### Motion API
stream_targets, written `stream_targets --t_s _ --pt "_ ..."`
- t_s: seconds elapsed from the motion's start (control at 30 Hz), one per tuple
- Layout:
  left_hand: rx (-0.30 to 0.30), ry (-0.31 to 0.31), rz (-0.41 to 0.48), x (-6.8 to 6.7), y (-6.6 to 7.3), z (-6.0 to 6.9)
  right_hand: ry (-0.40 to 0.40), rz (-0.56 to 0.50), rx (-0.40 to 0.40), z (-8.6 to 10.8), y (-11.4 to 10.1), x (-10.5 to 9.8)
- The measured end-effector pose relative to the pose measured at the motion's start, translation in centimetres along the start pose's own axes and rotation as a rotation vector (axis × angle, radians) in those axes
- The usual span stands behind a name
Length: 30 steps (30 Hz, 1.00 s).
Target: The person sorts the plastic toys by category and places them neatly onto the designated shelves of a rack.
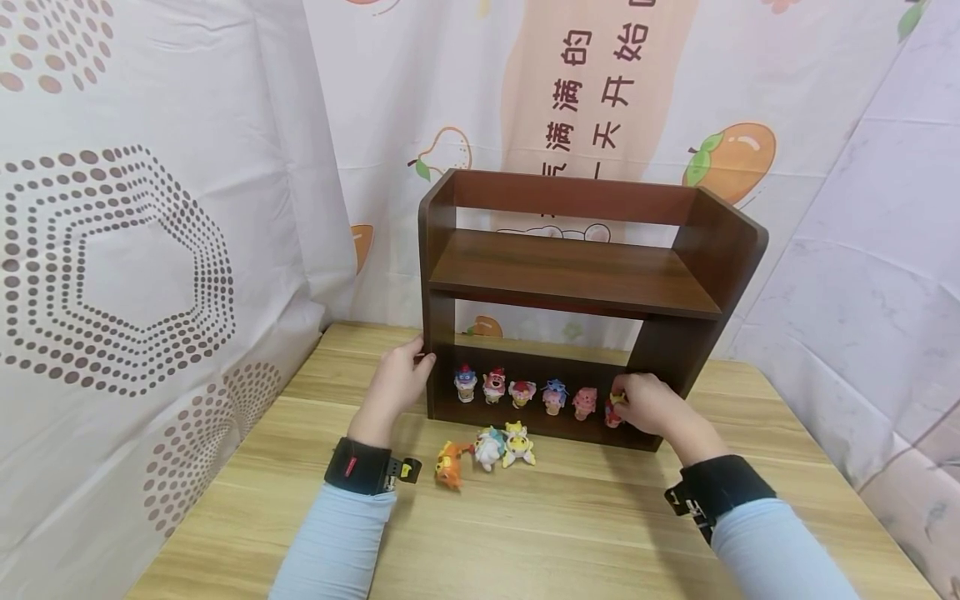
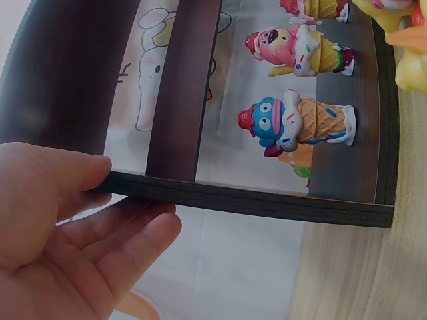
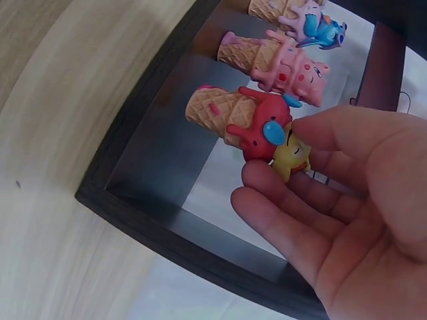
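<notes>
A dark brown two-tier shelf (image 1: 570, 271) stands on the table. At its left side panel, my left hand (image 1: 397, 375) holds the edge between thumb and fingers, as the left wrist view shows. Inside the lower tier on the right, my right hand (image 1: 652, 408) pinches the yellow top of a red-and-yellow ice-cream-cone figurine (image 3: 260, 130), its waffle cone toward the shelf floor. Left of it stands a pink cone figurine (image 1: 585, 403). Further along the row are a blue-and-pink one (image 1: 555, 397), two with red tops, and a blue-headed figurine (image 2: 293, 123) nearest my left hand.
On the table before the shelf lie three loose figurines: an orange one (image 1: 449, 465), a white-and-teal one (image 1: 489, 448) and a yellow-and-white one (image 1: 518, 446). The upper tier (image 1: 570, 271) is bare wood. Printed curtains (image 1: 150, 250) hang behind and beside the wooden table (image 1: 525, 533).
</notes>
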State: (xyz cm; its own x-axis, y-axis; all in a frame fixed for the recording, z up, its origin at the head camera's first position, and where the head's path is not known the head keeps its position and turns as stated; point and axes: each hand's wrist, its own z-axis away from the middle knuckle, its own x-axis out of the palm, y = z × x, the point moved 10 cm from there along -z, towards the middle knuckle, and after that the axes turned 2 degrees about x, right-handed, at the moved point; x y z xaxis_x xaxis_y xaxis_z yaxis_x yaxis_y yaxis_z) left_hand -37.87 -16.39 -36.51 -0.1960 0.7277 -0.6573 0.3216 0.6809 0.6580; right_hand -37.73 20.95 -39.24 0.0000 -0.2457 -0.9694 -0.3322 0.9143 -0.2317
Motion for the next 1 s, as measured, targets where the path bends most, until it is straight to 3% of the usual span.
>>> stream_targets --t_s 0.3,1.0 --pt "0.009 0.002 0.007 0.1 0.0 -0.1 -0.037 0.016 0.029 -0.2 0.5 0.8" --pt "0.027 0.020 -0.009 0.0 0.1 0.0 -0.040 0.056 0.069 -0.8 0.9 1.2"
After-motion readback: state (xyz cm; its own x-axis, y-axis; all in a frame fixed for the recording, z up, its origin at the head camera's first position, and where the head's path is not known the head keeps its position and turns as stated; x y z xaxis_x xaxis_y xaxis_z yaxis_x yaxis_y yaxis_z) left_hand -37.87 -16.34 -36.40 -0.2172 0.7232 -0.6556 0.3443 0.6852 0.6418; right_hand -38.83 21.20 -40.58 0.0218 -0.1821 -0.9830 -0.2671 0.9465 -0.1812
